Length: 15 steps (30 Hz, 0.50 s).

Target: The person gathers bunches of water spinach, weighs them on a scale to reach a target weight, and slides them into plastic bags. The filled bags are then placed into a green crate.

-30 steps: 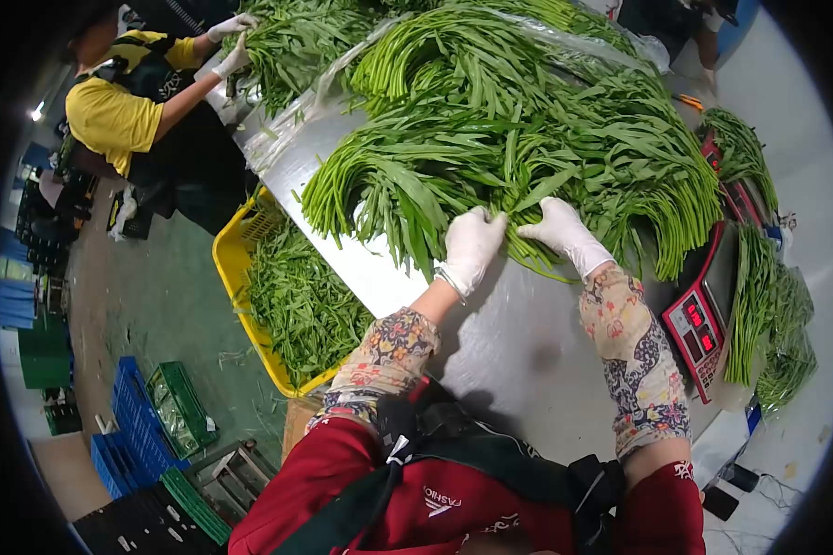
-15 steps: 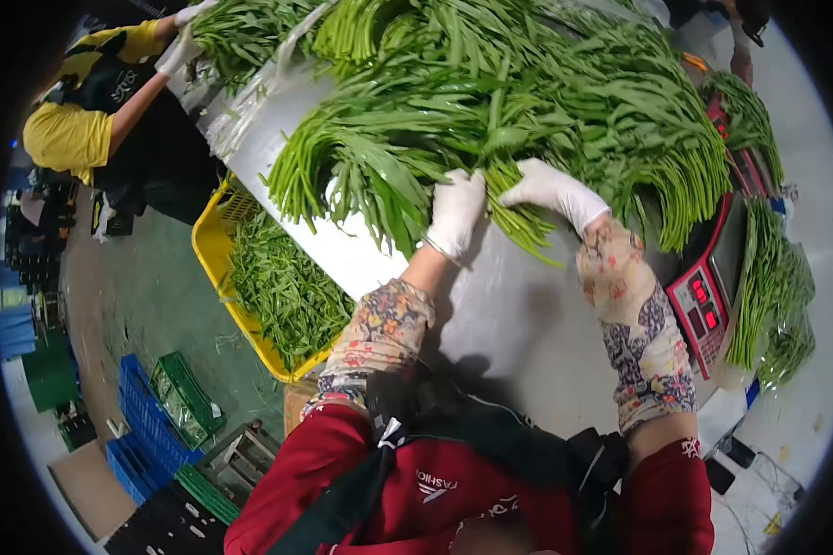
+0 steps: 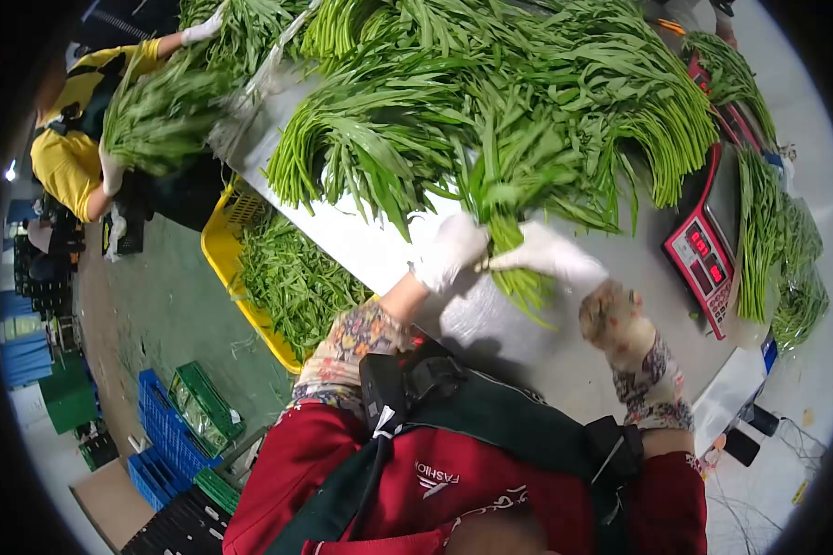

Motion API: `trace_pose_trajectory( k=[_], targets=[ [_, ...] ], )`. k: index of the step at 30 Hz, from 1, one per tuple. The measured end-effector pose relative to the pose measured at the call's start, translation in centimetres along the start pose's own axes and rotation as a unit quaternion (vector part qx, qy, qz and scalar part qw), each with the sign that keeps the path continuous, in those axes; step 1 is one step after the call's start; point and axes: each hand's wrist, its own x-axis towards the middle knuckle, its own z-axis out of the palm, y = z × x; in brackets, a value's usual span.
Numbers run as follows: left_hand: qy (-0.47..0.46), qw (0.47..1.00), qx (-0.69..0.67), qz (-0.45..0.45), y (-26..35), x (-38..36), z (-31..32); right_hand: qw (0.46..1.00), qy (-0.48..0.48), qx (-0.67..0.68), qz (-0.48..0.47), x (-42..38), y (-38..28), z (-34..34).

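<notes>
Between my two white-gloved hands is a small bunch of long-leaved greens (image 3: 504,231), its cut stems pointing toward me and its leaves running up toward the pile. My right hand (image 3: 560,254) closes around the stems from the right, fingers across the front. My left hand (image 3: 453,248) is curled against the bunch's left side, its fingertips meeting the right hand's; some blur covers them. Beyond lies a large pile of the same greens (image 3: 518,111) on the metal table (image 3: 574,351). A crumpled clear plastic sheet (image 3: 481,314) lies just below my hands.
A red digital scale (image 3: 703,259) stands at the right, beside bagged greens (image 3: 796,277). At the left, a yellow basket (image 3: 215,242) holds loose greens. Across the table's left corner, a person in a yellow shirt (image 3: 69,176) handles greens. Blue crates (image 3: 171,421) stand on the floor.
My hands have drawn the bunch slightly toward me, away from the pile, and the right hand has closed around it. The other person has swung a bunch of greens leftward.
</notes>
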Motion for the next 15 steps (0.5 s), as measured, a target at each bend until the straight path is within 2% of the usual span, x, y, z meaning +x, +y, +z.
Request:
trace_pose_trajectory(
  k=[1,2,3,5,8,11,12,15],
  targets=[
    [-0.032,0.999,-0.013,0.008,-2.0,-0.1,1.6,0.999,0.016,0.027,0.018,-0.7,2.3,1.3],
    [-0.022,0.994,0.069,0.078,-1.6,-2.4,1.7,0.998,-0.012,0.034,0.048,-1.8,3.5,2.3],
    [0.001,0.978,0.153,0.146,-1.3,-4.6,1.8,0.993,0.113,0.019,-0.034,-2.5,6.7,4.3],
    [-0.012,0.976,0.087,0.200,-3.3,-4.9,3.8,0.996,0.067,0.056,-0.031,-8.1,1.3,3.8],
    [-0.004,0.989,-0.099,0.114,-0.2,-6.6,4.5,0.957,0.116,0.253,-0.087,-8.5,4.8,5.1],
    [0.022,0.980,-0.169,0.107,2.4,-8.0,4.0,0.938,0.072,0.332,-0.067,-8.8,5.4,4.3],
    [0.046,0.984,-0.115,0.126,1.4,-6.9,4.6,0.949,0.075,0.303,-0.056,-9.0,5.3,4.1],
    [0.079,0.989,-0.041,0.117,2.1,-7.1,5.0,0.935,0.086,0.339,-0.055,-9.8,4.4,4.6]
  ],
)
